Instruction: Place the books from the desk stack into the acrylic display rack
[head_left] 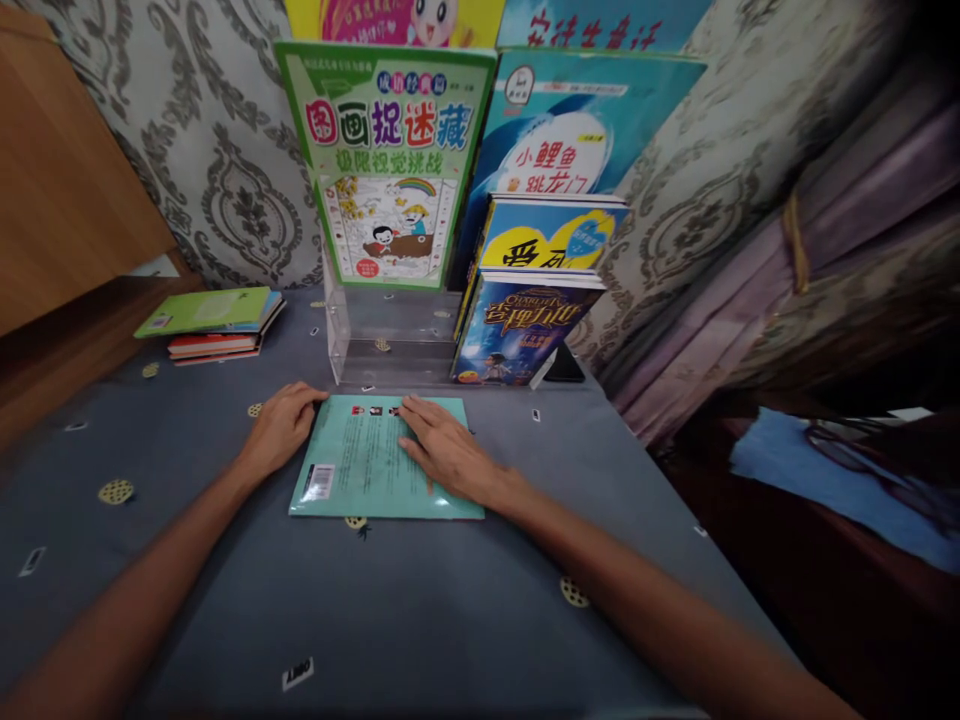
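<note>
A thin teal book (352,455) lies on the cloth-covered table with its back cover up, showing a barcode and lines of small print. At its far left corner, my left hand (281,428) has its bent fingers closed on the edge. My right hand (446,445) rests flat on the right half of the cover, fingers stretched out, covering part of the print. Just beyond the book stands a clear acrylic rack (390,355) holding upright books, among them a green picture book (390,165) and a dark blue book (521,325).
Several books lie in a stack (214,315) at the back left, beside a wooden panel (67,180). Upper tiers hold a teal book (555,130) and a blue-and-yellow one (551,235). A blue cloth (832,480) and purple curtain (847,220) are past the table's right edge.
</note>
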